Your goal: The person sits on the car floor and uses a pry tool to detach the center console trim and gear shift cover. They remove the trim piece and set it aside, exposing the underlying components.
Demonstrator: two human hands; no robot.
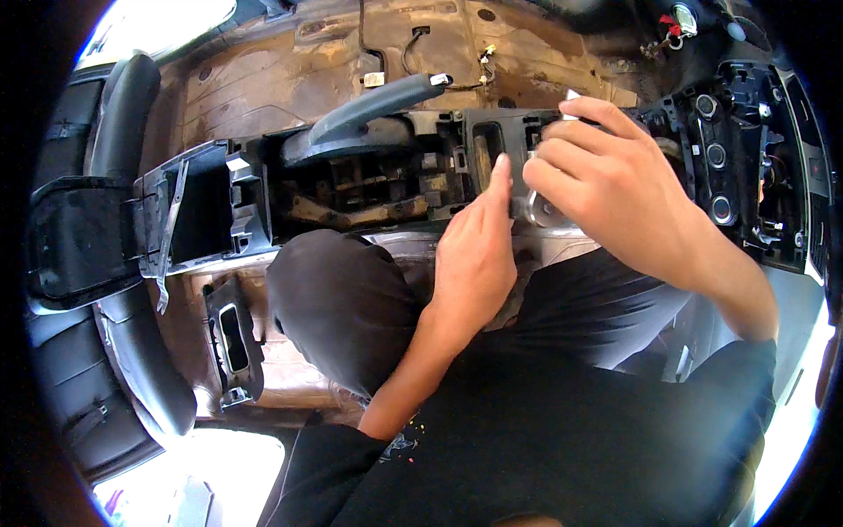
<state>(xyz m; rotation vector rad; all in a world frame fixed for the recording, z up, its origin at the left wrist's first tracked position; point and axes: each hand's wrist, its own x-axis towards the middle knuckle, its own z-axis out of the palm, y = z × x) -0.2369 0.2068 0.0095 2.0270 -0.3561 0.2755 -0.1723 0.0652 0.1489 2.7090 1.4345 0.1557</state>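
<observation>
At the left of the frame an open black storage bin [198,206] ends the stripped centre console [369,184], with a grey handbrake lever [373,105] above it. At centre, the left hand [474,255] presses 1 extended finger against the console edge. Upper right, the right hand [606,171] closes around a small silver part [537,209].

The stripped centre console [386,176] is matt black plastic, dusty and scuffed, and the handbrake lever [373,105] above it has a smooth grey plastic grip. Around it, the bare floor pan [290,66] is rough sheet metal stained brown with rust and dirt. The right hand [606,171] rests on a small shiny silver metal part [537,211], and the trousers [342,303] look like soft matt black cloth.
</observation>
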